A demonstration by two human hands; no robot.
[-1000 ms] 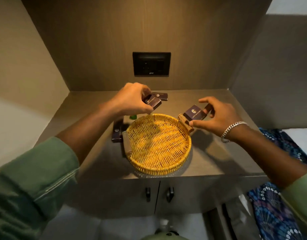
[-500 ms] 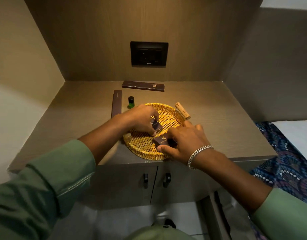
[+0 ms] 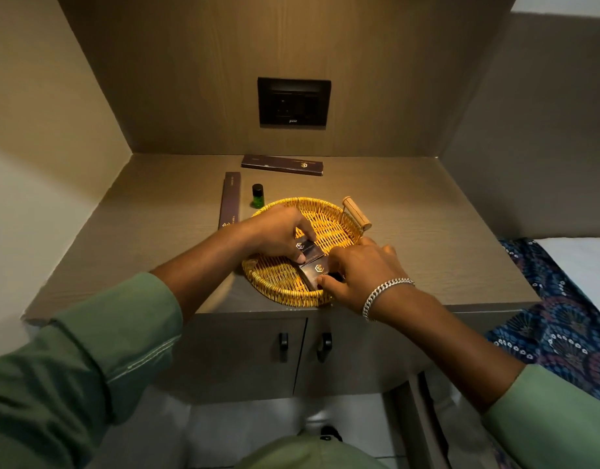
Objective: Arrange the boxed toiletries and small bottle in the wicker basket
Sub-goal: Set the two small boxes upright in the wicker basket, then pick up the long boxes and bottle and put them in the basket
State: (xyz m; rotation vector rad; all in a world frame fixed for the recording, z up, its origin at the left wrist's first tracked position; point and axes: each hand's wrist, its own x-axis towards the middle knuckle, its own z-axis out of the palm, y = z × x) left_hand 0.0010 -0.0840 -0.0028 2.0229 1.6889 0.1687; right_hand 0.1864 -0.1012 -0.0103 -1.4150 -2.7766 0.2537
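Observation:
A round yellow wicker basket with wooden handles sits near the counter's front edge. Inside it lie two small dark boxes with gold logos, side by side and touching. My left hand grips the farther small box. My right hand grips the nearer small box at the basket's front. A small green bottle with a black cap stands just behind the basket's left rim. A long narrow dark box lies left of the bottle, and a second long dark box lies near the back wall.
The brown counter is set in an alcove with walls at the left, back and right. A black socket panel is on the back wall. Two cabinet doors with dark handles are below. A patterned blue cloth lies at the right.
Both hands carried their small boxes from above the far rim down into the basket. Now the two boxes rest on the basket floor, pushed together, and my view has drawn closer.

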